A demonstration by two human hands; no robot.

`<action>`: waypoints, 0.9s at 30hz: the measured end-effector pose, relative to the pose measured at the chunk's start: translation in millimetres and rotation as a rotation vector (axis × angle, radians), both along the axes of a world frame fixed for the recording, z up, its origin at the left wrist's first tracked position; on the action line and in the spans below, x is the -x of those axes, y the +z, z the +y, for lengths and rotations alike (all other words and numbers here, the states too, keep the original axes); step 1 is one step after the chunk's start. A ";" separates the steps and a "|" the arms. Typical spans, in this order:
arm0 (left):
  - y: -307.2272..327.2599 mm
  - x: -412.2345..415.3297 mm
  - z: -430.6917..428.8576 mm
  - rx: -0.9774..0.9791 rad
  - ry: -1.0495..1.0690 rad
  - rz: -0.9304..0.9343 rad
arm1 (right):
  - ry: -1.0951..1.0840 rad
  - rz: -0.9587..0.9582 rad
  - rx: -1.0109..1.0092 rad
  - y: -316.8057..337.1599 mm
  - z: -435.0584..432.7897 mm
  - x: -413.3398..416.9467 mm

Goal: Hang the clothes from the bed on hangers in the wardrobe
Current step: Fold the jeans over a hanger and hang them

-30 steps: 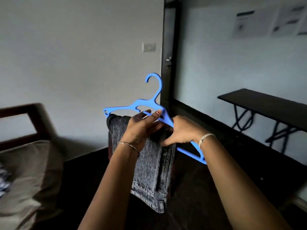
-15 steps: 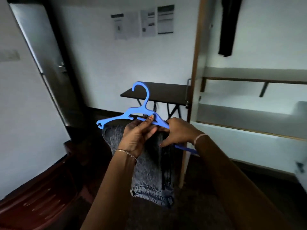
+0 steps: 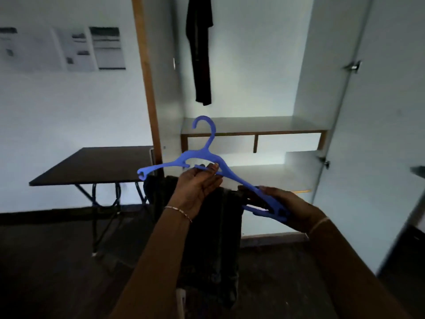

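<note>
A blue plastic hanger [image 3: 202, 157] is held in front of the open wardrobe [image 3: 250, 125], hook up. Folded grey jeans [image 3: 213, 238] hang over its lower bar and look dark in the shade. My left hand [image 3: 195, 189] grips the hanger's bar and the jeans near the middle. My right hand [image 3: 282, 203] holds the hanger's right arm end. A dark garment [image 3: 200, 49] hangs high inside the wardrobe. The rail it hangs from is out of frame.
A wooden wardrobe post [image 3: 147, 84] stands left of the opening, the pale open door [image 3: 377, 111] on the right. Shelves [image 3: 253, 130] sit low inside. A black folding table [image 3: 96, 164] stands at the left wall under pinned papers [image 3: 87, 49].
The view has swung right from the bed and room door to face the wardrobe. My right hand has slid from the hanger's middle out to its right end. The jeans stay on the bar.
</note>
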State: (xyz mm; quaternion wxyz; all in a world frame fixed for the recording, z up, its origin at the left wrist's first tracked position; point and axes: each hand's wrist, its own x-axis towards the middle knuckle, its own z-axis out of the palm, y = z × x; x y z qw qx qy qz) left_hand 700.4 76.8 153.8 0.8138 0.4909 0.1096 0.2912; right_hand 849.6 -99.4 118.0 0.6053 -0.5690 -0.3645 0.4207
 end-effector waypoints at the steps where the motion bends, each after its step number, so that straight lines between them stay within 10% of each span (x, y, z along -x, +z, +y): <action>1: 5.4 -17.9 4.0 -0.017 -0.021 0.001 | -0.034 0.145 -0.092 -2.9 -2.9 -10.4; 7: 47.5 -131.6 28.6 0.033 -0.088 -0.057 | -0.130 0.291 -0.480 -10.5 -4.3 -83.3; 27: 165.3 -447.1 111.2 0.042 -0.194 -0.230 | -0.634 -0.479 -0.309 114.7 162.6 -386.1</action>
